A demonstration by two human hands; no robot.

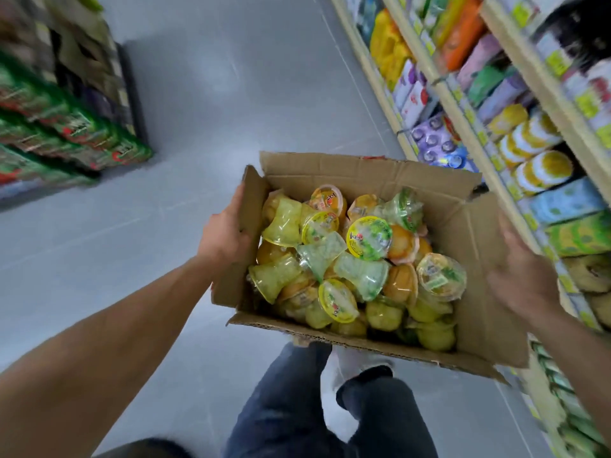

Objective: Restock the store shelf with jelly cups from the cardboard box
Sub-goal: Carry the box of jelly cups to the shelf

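Note:
An open cardboard box (363,175) hangs in the air over the aisle floor, carried between my two hands. It is full of several jelly cups (368,238) in yellow, green and orange, lying jumbled at all angles. My left hand (226,234) grips the box's left flap and side. My right hand (522,272) presses against the right flap, its fingers partly hidden behind the cardboard. The store shelf (459,104) runs along the right, and several yellow jelly cups (542,170) lie stacked on it close to the box.
Grey floor (205,94) stretches ahead up the aisle. Stacked green packs (66,133) stand on the left. My legs in dark jeans (297,408) and a white shoe (357,361) are below the box. Shelf rows hold colourful packets.

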